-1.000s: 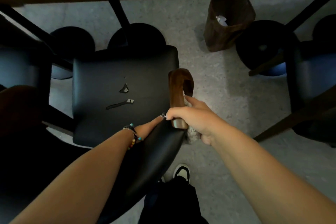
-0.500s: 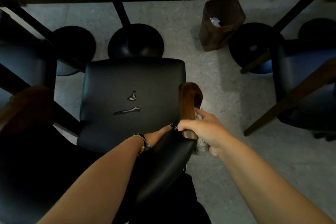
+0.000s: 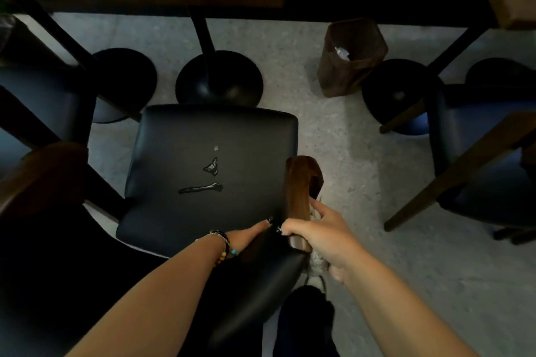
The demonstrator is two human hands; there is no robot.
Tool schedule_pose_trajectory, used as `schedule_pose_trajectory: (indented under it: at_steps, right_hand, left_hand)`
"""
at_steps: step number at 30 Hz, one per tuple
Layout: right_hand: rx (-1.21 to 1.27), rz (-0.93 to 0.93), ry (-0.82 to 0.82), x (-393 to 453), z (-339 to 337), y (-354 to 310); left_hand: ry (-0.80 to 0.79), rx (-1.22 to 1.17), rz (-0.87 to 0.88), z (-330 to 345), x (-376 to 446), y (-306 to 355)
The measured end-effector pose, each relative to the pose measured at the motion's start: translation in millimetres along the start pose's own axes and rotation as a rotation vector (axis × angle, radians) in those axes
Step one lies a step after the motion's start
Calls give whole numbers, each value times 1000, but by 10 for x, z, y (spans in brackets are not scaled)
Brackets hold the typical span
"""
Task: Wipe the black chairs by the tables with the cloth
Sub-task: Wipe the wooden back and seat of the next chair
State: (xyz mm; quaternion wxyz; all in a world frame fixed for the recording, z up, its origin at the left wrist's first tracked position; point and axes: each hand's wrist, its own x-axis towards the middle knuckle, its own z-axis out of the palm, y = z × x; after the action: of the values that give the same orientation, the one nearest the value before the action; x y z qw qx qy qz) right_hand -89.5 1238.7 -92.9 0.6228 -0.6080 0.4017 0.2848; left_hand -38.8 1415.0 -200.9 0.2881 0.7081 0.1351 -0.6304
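gripping chair armrest [image 3: 298, 197], right hand [image 3: 322, 238], cloth [image 3: 317, 262] seemingly under grip

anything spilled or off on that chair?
Yes. The seat has liquid on it: a streak, a small puddle above it and a droplet, all unwiped. The cloth is bunched in the right hand at the armrest.

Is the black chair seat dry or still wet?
Wet: glossy liquid streaks and a drop sit mid-seat on the black chair.
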Motion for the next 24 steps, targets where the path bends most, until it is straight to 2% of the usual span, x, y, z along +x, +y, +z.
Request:
schedule_pose_trajectory:
  at_steps: [3, 9, 12, 14, 18, 20, 24]
  right_hand:
    - [-2, 6, -22, -4, 16, 85]
    - [-31, 14, -174, 79, -161, 160]
    - [-33, 1, -288, 81, -400, 54]
    - [-91, -27, -317, 23, -675, -108]
    - [-202, -60, -304, -138, -1295, -445]
    - [-227, -65, -284, -230, -1522, -634]
    - [-226, -107, -257, -263, -1778, -990]
  left_hand:
    - [19, 56, -70, 25, 3, -65]
    - [85, 33, -77, 150, 40, -111]
    - [208, 61, -65, 179, -17, -47]
    - [351, 76, -22, 197, -101, 95]
    - [597, -137, 138, 184, -332, 606]
    - [654, -207, 201, 188, -438, 890]
    - [670, -205, 248, 242, -594, 1372]
